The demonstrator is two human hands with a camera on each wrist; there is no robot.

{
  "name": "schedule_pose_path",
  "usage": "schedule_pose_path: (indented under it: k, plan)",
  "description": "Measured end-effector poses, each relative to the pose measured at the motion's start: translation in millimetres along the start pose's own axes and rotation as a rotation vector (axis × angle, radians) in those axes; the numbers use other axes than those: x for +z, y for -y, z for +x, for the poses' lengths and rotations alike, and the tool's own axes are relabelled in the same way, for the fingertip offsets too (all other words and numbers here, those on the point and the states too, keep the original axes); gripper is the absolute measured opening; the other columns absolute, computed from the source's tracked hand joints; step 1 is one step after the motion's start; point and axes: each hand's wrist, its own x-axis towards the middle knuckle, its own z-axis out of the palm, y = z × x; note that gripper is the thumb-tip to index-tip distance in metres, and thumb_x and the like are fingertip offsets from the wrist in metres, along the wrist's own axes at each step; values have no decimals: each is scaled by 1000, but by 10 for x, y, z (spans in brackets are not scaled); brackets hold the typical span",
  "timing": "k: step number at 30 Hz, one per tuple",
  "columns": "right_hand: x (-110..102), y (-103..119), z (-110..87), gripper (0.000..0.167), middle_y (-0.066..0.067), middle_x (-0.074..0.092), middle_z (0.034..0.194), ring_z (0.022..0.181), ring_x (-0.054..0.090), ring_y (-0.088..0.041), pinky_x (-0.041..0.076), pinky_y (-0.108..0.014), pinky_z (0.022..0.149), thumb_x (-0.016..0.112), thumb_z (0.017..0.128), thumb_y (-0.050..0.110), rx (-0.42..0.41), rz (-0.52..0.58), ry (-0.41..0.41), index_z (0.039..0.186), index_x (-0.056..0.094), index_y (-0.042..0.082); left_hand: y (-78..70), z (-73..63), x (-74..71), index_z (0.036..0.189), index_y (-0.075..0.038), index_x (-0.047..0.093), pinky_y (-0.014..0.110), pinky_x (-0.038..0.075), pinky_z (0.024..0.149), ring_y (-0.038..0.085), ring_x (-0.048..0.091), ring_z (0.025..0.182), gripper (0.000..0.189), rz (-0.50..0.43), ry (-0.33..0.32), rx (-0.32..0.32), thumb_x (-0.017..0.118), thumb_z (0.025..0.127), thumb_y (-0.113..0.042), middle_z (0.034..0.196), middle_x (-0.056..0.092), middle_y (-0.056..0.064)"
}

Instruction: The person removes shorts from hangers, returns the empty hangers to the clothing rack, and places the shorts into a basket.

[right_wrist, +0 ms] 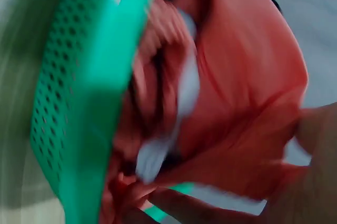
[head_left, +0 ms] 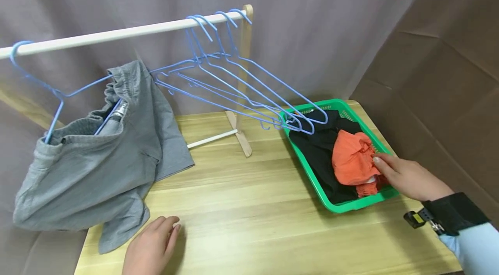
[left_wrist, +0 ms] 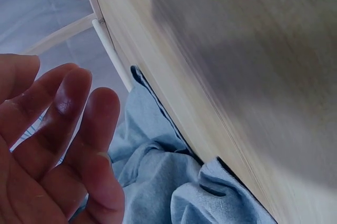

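Note:
My right hand (head_left: 409,177) pinches a piece of orange clothing (head_left: 351,158) at its right side, over the near right part of a green basket (head_left: 343,207). In the right wrist view the orange cloth (right_wrist: 247,50) is drawn up toward the fingers, with a white tag (right_wrist: 188,87) showing inside it; motion blurs this view. Black clothing (head_left: 319,158) lies beneath it in the basket. My left hand (head_left: 150,247) holds nothing, its fingers loosely bent near the table's front edge. Beside it hang grey shorts (head_left: 97,179) on a blue hanger (head_left: 58,93).
A white rail (head_left: 128,33) on a wooden stand (head_left: 244,50) crosses the back left. Several bare blue hangers (head_left: 273,78) hang at its right end, their tips reaching over the basket. A brown panel (head_left: 440,88) stands along the right side of the wooden table (head_left: 234,205).

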Motion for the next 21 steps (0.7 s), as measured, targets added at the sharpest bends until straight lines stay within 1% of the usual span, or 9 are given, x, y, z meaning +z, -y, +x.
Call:
schedule_pose_path:
  k: [3, 5, 8, 10, 13, 15, 17, 19, 21]
  plan:
    - [122, -10, -33, 62, -47, 47, 152, 135, 51, -67, 45, -78, 102, 40, 121, 35, -24, -100, -23, 155, 45, -16, -78, 65, 69, 106, -16, 79, 35, 51, 59, 8, 58, 68, 12, -5, -6, 27, 85, 96, -18, 85, 63, -12]
    - [161, -58, -92, 58, -48, 51, 147, 131, 54, -66, 47, -77, 100, 43, 120, 31, -8, -161, -22, 151, 49, -18, -124, 124, 105, 106, -15, 80, 35, 52, 59, 10, 62, 70, 11, -9, -5, 46, 84, 96, -18, 85, 64, -11]
    - [166, -147, -226, 58, -48, 57, 137, 120, 61, -65, 52, -75, 90, 51, 118, 33, 55, -215, -11, 144, 55, -18, -145, 226, 124, 106, -15, 80, 37, 54, 60, 14, 67, 73, 13, -4, -36, 86, 86, 95, -17, 87, 66, -9]
    - [150, -188, -345, 57, -45, 63, 126, 109, 66, -61, 53, -73, 83, 58, 114, 34, 115, -237, -56, 142, 57, -16, -109, 285, 105, 106, -15, 80, 41, 57, 61, 18, 71, 76, 16, 5, -81, 116, 88, 92, -15, 90, 70, -6]
    - [156, -142, -513, 60, -48, 60, 123, 107, 60, -63, 50, -79, 81, 67, 109, 37, 218, -244, -205, 140, 57, -13, -15, 340, 11, 109, -12, 79, 46, 59, 64, 23, 73, 80, 22, 17, -146, 150, 88, 89, -13, 94, 73, -2]
    - [213, -44, -584, 56, -46, 58, 124, 109, 56, -64, 47, -82, 83, 73, 105, 32, 218, -230, -369, 137, 59, -12, 48, 358, -134, 116, -10, 78, 44, 58, 62, 20, 71, 77, 27, 28, -180, 161, 85, 91, -14, 93, 72, -2]
    - [294, 133, -624, 51, -45, 56, 133, 117, 53, -64, 45, -83, 88, 77, 102, 28, 187, -199, -506, 132, 64, -11, 83, 383, -337, 123, -7, 77, 44, 56, 61, 19, 68, 75, 27, 42, -229, 172, 74, 101, -23, 90, 70, -2]
    - [405, 324, -666, 39, -36, 61, 133, 114, 58, -58, 53, -74, 84, 80, 97, 20, 112, -147, -641, 125, 71, -7, 98, 432, -565, 129, -6, 75, 43, 51, 59, 17, 62, 71, 36, 61, -294, 174, 62, 110, -33, 86, 66, -3]
    - [517, 526, -711, 30, -26, 70, 126, 110, 64, -48, 58, -51, 78, 83, 92, 15, 32, -92, -748, 117, 77, -1, 106, 509, -769, 131, -4, 75, 46, 50, 61, 21, 62, 71, 46, 77, -388, 191, 51, 114, -40, 84, 65, 0]
